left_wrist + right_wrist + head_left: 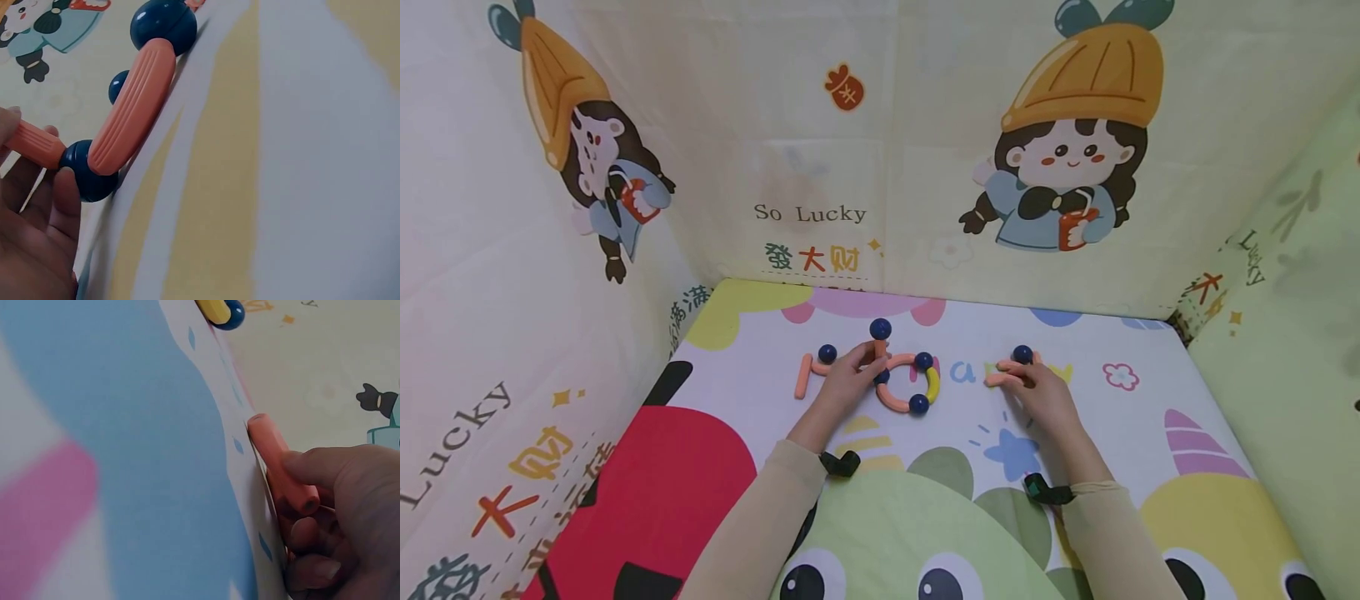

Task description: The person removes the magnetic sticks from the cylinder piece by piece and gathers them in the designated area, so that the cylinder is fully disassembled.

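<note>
My left hand [850, 379] pinches a salmon-coloured rod [39, 145] joined to a dark blue ball [87, 178], one finger touching that ball. Another blue ball [881, 328] tops the rod. Joined below is a ring of curved salmon rods [891, 403], a yellow curved rod [933, 385] and blue balls [918, 405], lying on the table. Farther right, my right hand [1045, 396] grips a short salmon rod [270, 440] between thumb and fingers, close to the tabletop. Beside its fingertips are another salmon rod [1009, 365] and a blue ball [1022, 354]; whether they connect is unclear.
Left of my left hand lie a salmon rod [802, 377] and a blue ball [827, 353] next to another rod partly behind the hand. A cartoon-print cloth covers the table [1120, 417]. Printed cloth walls [925, 167] stand behind and on both sides.
</note>
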Demonstrator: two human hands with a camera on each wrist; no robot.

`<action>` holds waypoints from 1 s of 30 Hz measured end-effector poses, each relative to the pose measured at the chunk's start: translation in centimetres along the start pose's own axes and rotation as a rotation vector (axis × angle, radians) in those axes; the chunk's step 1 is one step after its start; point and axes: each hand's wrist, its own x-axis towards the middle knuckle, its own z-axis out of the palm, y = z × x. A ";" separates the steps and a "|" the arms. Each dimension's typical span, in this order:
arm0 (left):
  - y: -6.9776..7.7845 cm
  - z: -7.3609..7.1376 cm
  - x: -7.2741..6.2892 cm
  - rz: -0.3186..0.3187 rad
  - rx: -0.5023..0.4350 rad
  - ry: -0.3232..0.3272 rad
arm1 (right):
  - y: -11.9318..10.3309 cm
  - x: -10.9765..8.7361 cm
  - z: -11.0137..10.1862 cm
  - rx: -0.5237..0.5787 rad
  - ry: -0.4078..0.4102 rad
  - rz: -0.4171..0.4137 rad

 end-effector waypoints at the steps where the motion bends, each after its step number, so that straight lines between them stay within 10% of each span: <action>1: -0.1 0.1 0.0 -0.007 0.002 0.000 | 0.0 0.0 0.1 -0.005 0.002 0.002; 30: -1.1 0.6 -0.1 0.024 0.038 0.017 | -2.7 0.0 -0.4 0.047 0.046 -0.088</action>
